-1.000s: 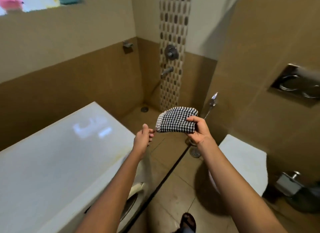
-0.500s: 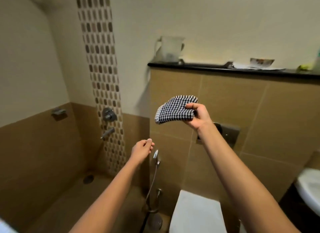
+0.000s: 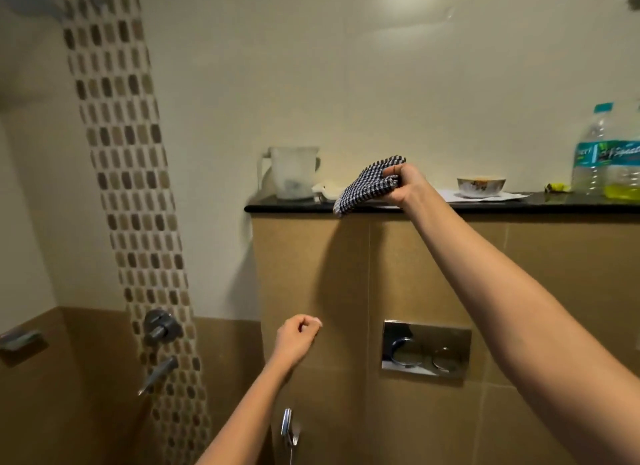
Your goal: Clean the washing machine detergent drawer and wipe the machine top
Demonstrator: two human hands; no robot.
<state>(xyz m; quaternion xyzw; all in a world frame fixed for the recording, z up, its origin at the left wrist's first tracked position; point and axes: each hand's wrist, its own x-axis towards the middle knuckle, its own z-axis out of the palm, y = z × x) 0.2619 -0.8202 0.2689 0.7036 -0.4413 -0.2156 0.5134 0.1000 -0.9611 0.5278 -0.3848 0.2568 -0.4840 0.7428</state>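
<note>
A black-and-white checked cloth point(image 3: 363, 186) hangs from my right hand point(image 3: 405, 184), which grips its upper end at the front edge of a black ledge point(image 3: 287, 207). The cloth's lower end droops over that edge. My left hand point(image 3: 297, 338) floats lower, in front of the brown tiled wall, fingers curled and holding nothing. The washing machine and its drawer are out of view.
On the ledge stand a cloudy plastic jug point(image 3: 293, 172), a patterned bowl point(image 3: 480, 185) on paper, and a plastic bottle point(image 3: 607, 156) with yellow liquid. A chrome flush plate point(image 3: 426, 348) sits in the wall below. Shower taps point(image 3: 161, 328) are at the left.
The view has swung up and right, away from the washing machine. My right hand has carried the cloth up to the ledge. My left hand has dropped and curled.
</note>
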